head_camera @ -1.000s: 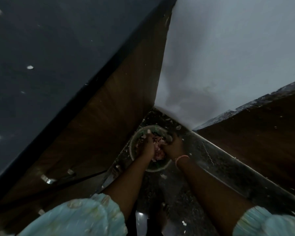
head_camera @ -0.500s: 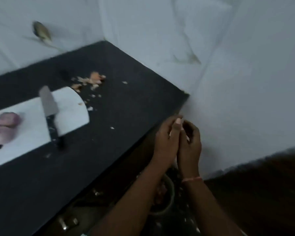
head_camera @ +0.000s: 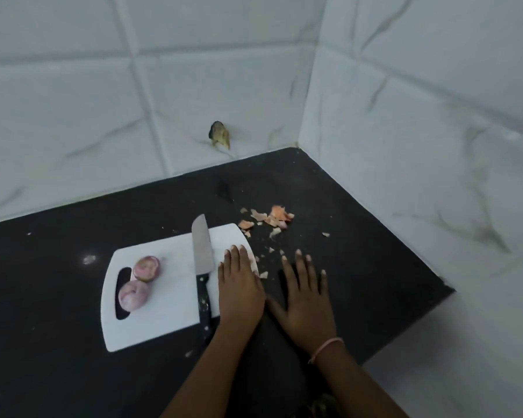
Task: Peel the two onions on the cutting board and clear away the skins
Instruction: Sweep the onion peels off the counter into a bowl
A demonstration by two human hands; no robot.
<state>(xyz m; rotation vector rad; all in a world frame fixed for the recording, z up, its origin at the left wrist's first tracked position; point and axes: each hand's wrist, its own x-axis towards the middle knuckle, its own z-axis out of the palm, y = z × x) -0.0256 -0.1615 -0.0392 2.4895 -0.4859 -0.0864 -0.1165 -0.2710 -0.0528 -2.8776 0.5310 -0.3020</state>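
Observation:
Two peeled purple onions, one [head_camera: 146, 268] behind the other [head_camera: 132, 295], sit at the left end of a white cutting board [head_camera: 163, 300] beside its handle slot. A knife [head_camera: 202, 260] lies across the board's right part, blade pointing away. A pile of orange onion skins [head_camera: 269, 220] lies on the black counter beyond the board's right corner, with small scraps [head_camera: 266, 274] nearer. My left hand [head_camera: 239, 285] rests flat, palm down, over the board's right edge. My right hand [head_camera: 307, 297] lies flat on the counter beside it, fingers spread. Both hold nothing.
The black counter [head_camera: 73, 372] ends at a corner of white marble-look tiled walls [head_camera: 405, 146]. Its right edge drops off near my right wrist. A small dark object [head_camera: 219, 137] sticks out of the back wall above the counter.
My view has swung up from a bowl of skins under the counter to the counter top. Both hands rose from that bowl, met in the air, and now lie flat by the board.

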